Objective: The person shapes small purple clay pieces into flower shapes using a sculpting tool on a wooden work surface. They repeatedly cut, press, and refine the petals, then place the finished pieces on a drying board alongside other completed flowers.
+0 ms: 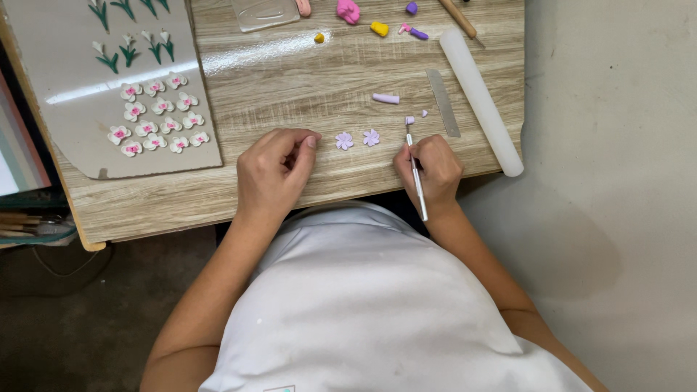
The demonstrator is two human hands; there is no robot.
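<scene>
My right hand (430, 170) grips a thin metal sculpting tool (416, 176), its tip pointing up toward tiny lilac clay bits (411, 120). My left hand (276, 173) rests on the wooden table (305, 80) with fingers curled and thumb pressed to fingertip; whether it pinches a bit of clay is hidden. Two small lilac clay flowers (357, 139) lie on the table between my hands. A short lilac clay roll (386, 98) lies just beyond them.
A grey board (72, 72) at left carries several white-and-pink clay flowers (156, 116) and green-stemmed buds (131, 47). A white rolling pin (479, 98) and a metal blade (442, 101) lie at right. Pink, yellow and purple clay lumps (377, 22) sit at the far edge.
</scene>
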